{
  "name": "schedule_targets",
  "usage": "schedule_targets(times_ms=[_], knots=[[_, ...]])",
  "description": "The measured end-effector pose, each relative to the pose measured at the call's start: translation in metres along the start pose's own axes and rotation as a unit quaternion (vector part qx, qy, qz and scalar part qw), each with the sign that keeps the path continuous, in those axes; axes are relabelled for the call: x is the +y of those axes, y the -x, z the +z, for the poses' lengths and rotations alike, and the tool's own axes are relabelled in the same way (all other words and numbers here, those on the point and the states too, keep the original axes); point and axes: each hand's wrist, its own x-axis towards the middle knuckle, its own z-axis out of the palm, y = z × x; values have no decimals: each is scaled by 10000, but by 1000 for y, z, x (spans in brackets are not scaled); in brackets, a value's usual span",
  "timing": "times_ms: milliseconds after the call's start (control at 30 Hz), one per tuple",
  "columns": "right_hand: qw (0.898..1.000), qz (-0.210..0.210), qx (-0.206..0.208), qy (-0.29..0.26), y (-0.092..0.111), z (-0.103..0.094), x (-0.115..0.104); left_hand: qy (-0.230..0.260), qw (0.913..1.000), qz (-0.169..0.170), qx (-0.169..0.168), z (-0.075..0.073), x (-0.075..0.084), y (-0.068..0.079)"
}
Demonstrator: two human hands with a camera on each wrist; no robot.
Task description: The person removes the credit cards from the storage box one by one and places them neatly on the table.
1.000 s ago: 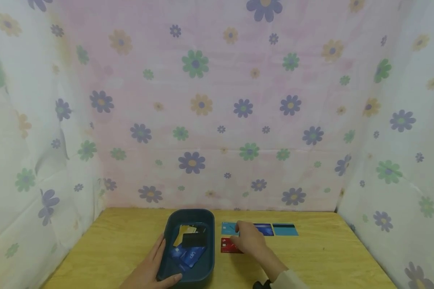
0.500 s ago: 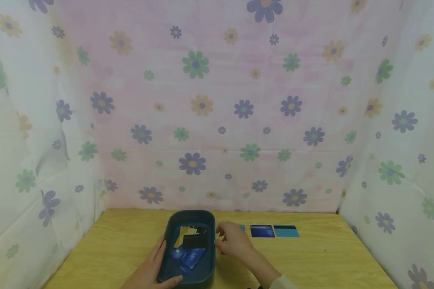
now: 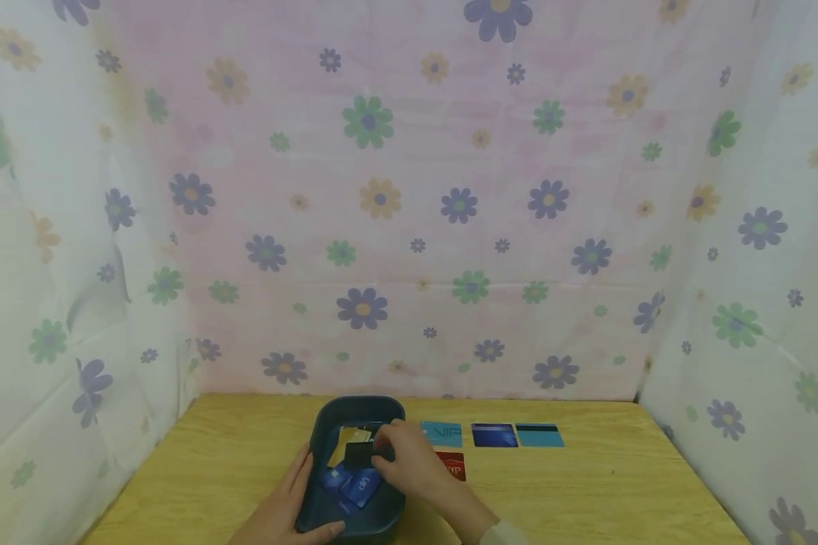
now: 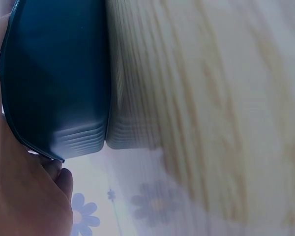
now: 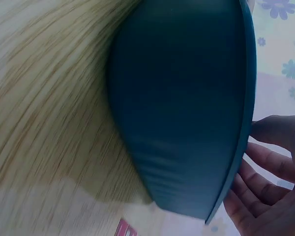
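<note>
This is a small booth-like space: a table (image 3: 559,492) closed in at the back and on both sides by hangings. The back cloth (image 3: 409,219) is pinkish and comes down to the far edge of the table; the left cloth (image 3: 61,280) and the right cloth (image 3: 757,280) are paler, nearly white. Purple, green and orange flowers (image 3: 362,308) are scattered over all three, and creases and soft folds show them to be fabric. The table has a yellowish wood grain, seen closer up in both wrist views. Cloth fills the head view beyond it, so whether this stands in a home, an office or a workshop cannot be told
</note>
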Motion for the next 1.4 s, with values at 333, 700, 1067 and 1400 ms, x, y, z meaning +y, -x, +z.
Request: schedule_targets(times_ms=[333, 700, 1067, 1400], knots=[[9984, 441, -361, -39, -15, 24, -19, 123, 9997, 207, 23, -2, -2, 1], [9828, 1836, 127, 156, -33, 53, -24, 205, 9991, 362, 61, 0, -3, 0], [9749, 2114, -16, 700, -34, 60, -21, 157, 9993, 329, 15, 6, -6, -1], [9811, 1932, 56, 100, -38, 64, -13, 166, 9997, 170, 19, 1, -4, 1]])
